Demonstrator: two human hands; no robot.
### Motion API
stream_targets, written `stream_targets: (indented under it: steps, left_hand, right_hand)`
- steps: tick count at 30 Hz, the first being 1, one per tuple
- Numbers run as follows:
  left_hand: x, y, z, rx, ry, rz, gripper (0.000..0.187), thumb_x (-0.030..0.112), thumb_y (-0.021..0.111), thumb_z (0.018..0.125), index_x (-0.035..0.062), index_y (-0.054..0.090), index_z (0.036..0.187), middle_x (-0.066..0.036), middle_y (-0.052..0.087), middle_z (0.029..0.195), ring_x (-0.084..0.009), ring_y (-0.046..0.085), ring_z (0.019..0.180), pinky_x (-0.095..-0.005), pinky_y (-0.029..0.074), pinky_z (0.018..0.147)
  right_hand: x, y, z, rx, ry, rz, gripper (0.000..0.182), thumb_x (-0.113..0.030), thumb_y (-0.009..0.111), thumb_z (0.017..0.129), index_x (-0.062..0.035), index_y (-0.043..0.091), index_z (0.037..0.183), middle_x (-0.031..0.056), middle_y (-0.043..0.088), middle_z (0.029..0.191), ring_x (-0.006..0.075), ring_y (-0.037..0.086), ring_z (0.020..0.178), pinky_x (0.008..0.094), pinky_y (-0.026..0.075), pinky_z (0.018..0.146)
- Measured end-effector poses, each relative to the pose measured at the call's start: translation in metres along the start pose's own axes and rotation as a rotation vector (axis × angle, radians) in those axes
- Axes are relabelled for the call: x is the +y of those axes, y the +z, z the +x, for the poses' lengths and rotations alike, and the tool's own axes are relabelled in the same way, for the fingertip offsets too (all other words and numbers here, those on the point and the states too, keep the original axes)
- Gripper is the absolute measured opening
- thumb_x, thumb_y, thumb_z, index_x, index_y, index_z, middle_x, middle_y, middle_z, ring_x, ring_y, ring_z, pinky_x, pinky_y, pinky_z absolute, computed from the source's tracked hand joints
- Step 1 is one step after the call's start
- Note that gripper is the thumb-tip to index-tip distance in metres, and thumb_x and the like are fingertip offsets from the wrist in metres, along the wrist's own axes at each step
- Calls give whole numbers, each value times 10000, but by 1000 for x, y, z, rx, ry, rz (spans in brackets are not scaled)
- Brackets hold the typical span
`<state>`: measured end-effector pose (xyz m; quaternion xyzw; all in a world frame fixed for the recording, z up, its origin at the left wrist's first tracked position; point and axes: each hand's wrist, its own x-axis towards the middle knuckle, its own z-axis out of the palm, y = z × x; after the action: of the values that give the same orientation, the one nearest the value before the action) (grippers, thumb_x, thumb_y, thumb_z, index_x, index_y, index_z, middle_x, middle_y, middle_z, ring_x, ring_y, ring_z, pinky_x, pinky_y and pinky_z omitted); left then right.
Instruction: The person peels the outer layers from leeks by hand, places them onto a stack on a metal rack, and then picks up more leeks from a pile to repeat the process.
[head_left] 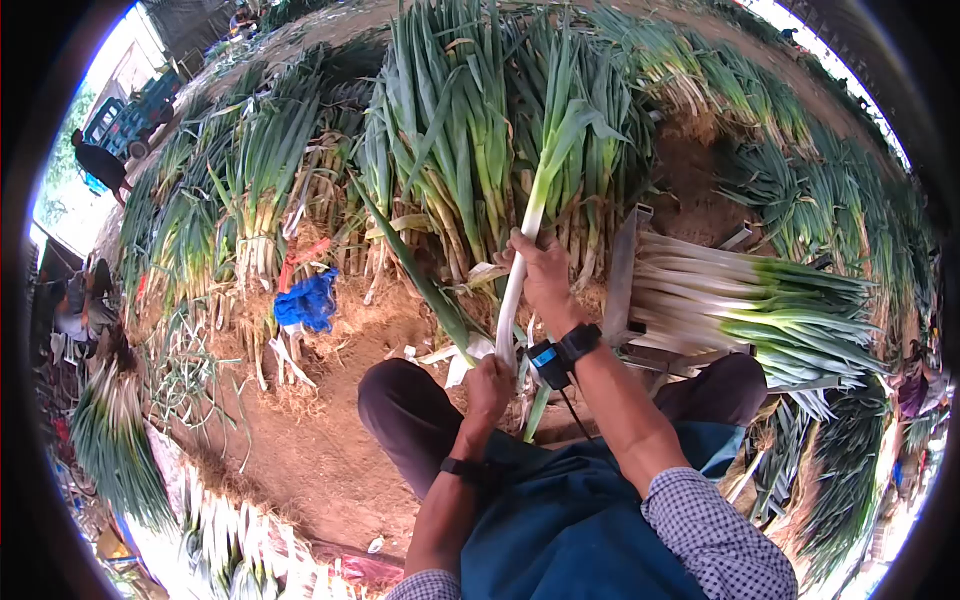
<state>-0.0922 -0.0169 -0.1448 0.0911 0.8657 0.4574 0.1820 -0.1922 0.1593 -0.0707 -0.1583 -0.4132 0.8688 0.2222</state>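
Observation:
A long green onion (512, 290) with a white shank stands slightly tilted in front of me, its green top leaning over the upright bundles. My right hand (547, 275) is closed round the upper part of the white shank. Lower down, at the shank's foot, my left hand (490, 388) is closed on a dark green outer leaf (425, 285), which slants up and left from the fist. The onion's root end is hidden by the left hand. Tall unpeeled green onions (440, 130) stand bundled just beyond my hands.
Cleaned green onions (700, 300) lie stacked in a metal frame (622, 270) at my right. A blue plastic bag (307, 300) and root scraps lie on the soil (330, 400). More bundles (120, 430) flank the left side. A person (98, 160) stands near a blue vehicle (135, 110) far left.

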Motion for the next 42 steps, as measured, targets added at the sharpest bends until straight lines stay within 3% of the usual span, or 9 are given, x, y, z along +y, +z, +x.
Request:
stream_targets:
  steps: [6,11,17,20,23,25,29,36,42]
  left_hand:
    - [19,-4,-10,80,-63,-243,392,361,500,1025,10,654,1109,-152,711,889,-235,687,778,-389,536,704]
    - [-6,18,6,266,-48,-387,396,370,474,1031,20,659,1015,-79,638,717,-190,613,612,-373,490,607]
    - [2,-15,1,-384,-237,-1026,397,359,449,1047,11,627,1118,-68,632,802,-180,601,625,-341,499,559]
    - [28,-24,-8,-174,-284,-1215,432,383,419,1073,15,593,1220,-47,653,832,-132,602,619,-266,506,550]
    - [13,-28,-6,-221,-191,-1296,336,328,514,1048,29,591,1180,-40,647,897,-112,628,727,-242,527,572]
    - [35,-33,-13,-118,-249,-1079,286,257,551,1036,26,584,1202,-50,643,947,-113,633,774,-247,555,611]
    - [51,-17,-22,-184,-99,-997,208,243,572,1028,45,635,1030,32,589,768,-45,508,628,-222,441,543]
    - [53,-15,-26,-364,-259,-1268,286,221,549,1043,-7,617,1201,-46,680,918,-118,632,745,-264,518,644]
    - [63,-23,-25,-438,-194,-1223,300,222,533,1052,-38,600,1185,-84,678,945,-154,633,797,-276,520,719]
  right_hand:
    - [-18,0,11,31,63,76,203,-122,738,904,-15,598,1006,81,640,847,202,649,737,430,626,742]
    - [-24,2,11,-94,85,152,115,-128,687,948,-38,615,959,69,634,836,167,619,722,468,607,834]
    - [-24,1,23,-124,157,206,243,-132,701,917,25,618,1082,100,641,889,233,643,774,503,578,886]
    - [-53,0,16,-356,209,449,253,-172,680,930,14,621,1091,121,662,935,247,659,799,537,521,991]
    - [-81,4,11,-147,237,221,279,-233,696,938,-9,604,1076,109,646,879,222,621,707,502,579,812]
    - [-107,17,2,111,281,-132,300,-264,770,897,-36,578,931,49,573,740,158,550,531,347,524,500]
    - [-99,-6,12,17,273,71,292,-250,741,927,-125,527,772,-35,461,599,92,428,461,278,387,451]
    - [-101,-28,12,-254,216,327,253,-182,670,958,-16,562,1116,-46,418,626,86,392,482,274,352,438]
    - [-106,-39,8,-324,198,336,235,-162,629,965,-13,561,1133,-51,402,615,81,362,455,269,347,426]
